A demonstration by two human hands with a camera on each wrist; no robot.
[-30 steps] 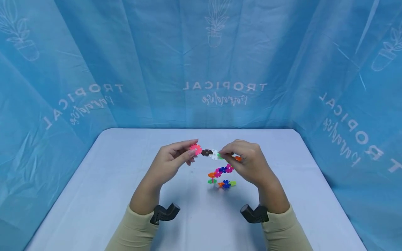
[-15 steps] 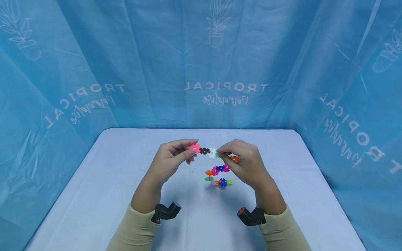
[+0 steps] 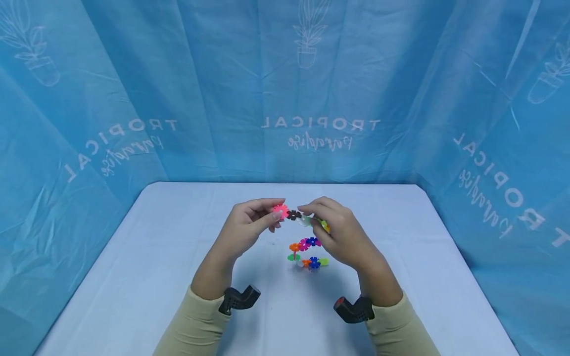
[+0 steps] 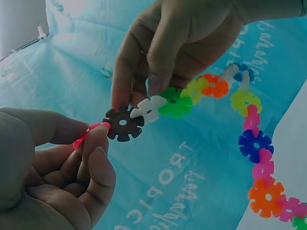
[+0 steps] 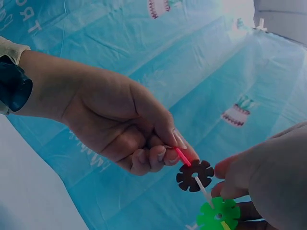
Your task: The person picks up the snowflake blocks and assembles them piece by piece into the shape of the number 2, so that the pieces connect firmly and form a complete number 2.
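A long chain of slotted, flower-shaped plastic discs hangs between and below my hands. My left hand [image 3: 242, 227] pinches the pink disc [image 3: 279, 210] at its end between thumb and fingers. Joined to it is a dark brown disc [image 4: 123, 132], followed by a white disc [image 4: 148, 110] and a green disc [image 4: 175, 102]. My right hand [image 3: 340, 232] holds the chain around the white and green discs, its index fingertip right at the brown disc's edge. Beyond it run yellow, orange, blue and pink discs, with an orange disc [image 4: 266, 197] lower down.
The chain's lower end, with a blue disc [image 3: 314, 262], curls close over the white table [image 3: 178, 277]. Blue printed curtains [image 3: 222, 99] enclose the back and sides. A black wrist camera [image 3: 240, 298] sits on each sleeve cuff.
My right hand has shifted left along the chain, its index finger reaching from the green and white discs to the brown one. My left hand and the lower chain have moved only slightly.
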